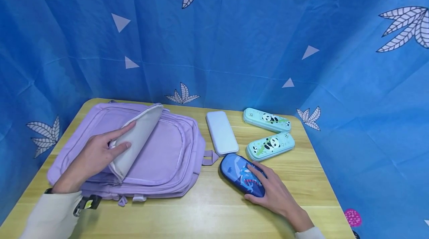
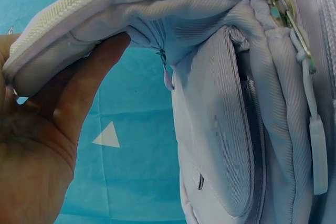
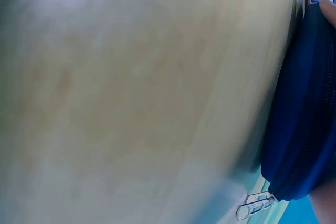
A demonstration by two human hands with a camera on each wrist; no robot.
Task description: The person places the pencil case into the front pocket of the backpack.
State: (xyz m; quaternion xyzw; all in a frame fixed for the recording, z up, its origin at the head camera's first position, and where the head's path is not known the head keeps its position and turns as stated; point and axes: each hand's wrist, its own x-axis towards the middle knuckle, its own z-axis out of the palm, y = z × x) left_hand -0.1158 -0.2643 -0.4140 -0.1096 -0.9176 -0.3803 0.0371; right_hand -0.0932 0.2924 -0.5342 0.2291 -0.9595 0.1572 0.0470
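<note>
On the left of the table lies a purple backpack [image 1: 159,155], its front flap [image 1: 143,134] folded up off the bag. My left hand [image 1: 95,153] grips the flap's edge, thumb on one side. In the left wrist view, the open pocket [image 2: 210,129] shows inner compartments, and a zipper pull [image 2: 318,153] dangles beside it. My right hand [image 1: 276,194] holds a dark blue pencil case [image 1: 232,168] with a toothy blue creature printed on top, thumb and fingers across its near end. A metal zipper pull [image 3: 255,205] hangs from the case; whether it is lifted I cannot tell.
A pale white-blue case [image 1: 222,133] lies right of the backpack, close to the blue pencil case. Two mint panda pencil cases [image 1: 267,120] [image 1: 270,146] sit at the back right. Blue printed curtain [image 1: 214,45] closes off the table's back and sides.
</note>
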